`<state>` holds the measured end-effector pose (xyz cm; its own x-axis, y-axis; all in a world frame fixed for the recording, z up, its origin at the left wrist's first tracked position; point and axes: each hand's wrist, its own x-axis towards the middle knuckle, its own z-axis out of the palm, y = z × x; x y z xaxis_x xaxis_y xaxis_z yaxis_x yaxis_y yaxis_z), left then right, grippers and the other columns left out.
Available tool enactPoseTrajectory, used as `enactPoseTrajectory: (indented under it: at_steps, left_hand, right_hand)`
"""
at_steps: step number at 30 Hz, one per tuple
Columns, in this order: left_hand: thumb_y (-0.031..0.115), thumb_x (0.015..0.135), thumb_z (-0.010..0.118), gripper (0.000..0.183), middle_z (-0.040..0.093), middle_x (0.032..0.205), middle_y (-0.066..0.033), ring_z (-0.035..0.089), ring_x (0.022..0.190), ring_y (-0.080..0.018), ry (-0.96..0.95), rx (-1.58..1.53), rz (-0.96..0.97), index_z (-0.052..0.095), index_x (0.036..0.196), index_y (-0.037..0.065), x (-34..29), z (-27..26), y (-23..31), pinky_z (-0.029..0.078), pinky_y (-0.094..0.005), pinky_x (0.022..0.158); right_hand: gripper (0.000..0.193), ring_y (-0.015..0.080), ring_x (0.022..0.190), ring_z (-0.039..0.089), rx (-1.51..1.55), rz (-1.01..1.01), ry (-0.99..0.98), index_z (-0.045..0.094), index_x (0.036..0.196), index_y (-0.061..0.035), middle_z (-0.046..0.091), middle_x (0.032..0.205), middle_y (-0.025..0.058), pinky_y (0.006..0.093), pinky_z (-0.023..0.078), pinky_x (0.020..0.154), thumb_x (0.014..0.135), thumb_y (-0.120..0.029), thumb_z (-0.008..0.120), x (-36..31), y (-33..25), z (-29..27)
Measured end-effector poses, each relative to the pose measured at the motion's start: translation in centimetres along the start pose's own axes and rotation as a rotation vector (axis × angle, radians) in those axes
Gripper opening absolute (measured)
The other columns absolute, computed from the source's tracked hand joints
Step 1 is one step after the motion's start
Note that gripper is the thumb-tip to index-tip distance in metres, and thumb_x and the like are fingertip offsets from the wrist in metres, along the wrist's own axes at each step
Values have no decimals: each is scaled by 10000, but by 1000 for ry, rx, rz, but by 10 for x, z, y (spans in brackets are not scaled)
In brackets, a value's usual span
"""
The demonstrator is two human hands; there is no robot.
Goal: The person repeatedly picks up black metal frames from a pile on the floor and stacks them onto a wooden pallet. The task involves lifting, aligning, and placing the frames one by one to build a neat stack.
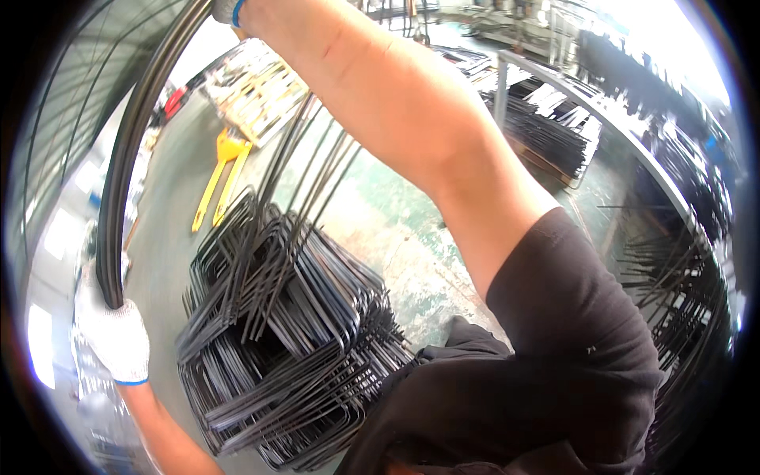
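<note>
A bundle of long, dark metal rods [119,182] runs up the left side, looking bowed near the picture's rim. Its lower end sits in my left hand [116,336], which wears a white knit glove with a blue cuff and is closed around it. My right arm stretches across to the top edge. There my gloved right hand [228,11] lies against the bundle's upper part, its fingers cut off by the frame. Below, between my arms, stands a heap of bent black metal rods [317,309] with rounded corners, several straight ends sticking up from it.
On the floor beyond the heap is a yellow pallet jack [229,162], near wooden pallets [257,91]. To the right, a grey metal rail [602,119] passes in front of stacked dark rods [546,131]. More rod ends [681,277] jut out at the far right.
</note>
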<state>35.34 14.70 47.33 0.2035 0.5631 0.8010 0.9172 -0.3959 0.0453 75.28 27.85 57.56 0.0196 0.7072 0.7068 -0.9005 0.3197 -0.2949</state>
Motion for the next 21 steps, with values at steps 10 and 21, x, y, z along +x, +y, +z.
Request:
enactPoseTrajectory:
  at_steps: [10, 21]
  left_hand:
    - [65, 1012, 701, 451, 784, 1217, -125, 744, 1083, -179, 163, -183, 166, 662, 1458, 5, 115, 110, 115, 567, -345, 967]
    - [-48, 850, 718, 462, 793, 1071, -42, 730, 1009, -129, -431, -1047, 421, 754, 1305, 21, 188, 290, 460, 567, -287, 927]
  right_hand:
    - [356, 329, 1188, 635, -451, -286, 131, 644, 1328, -45, 679, 1336, 164, 464, 509, 1034, 1028, -232, 598, -124, -270, -20]
    - [264, 324, 1043, 680, -2153, -770, 629, 696, 1223, -67, 724, 1193, 145, 458, 541, 949, 1006, -182, 599, -261, -515, 8]
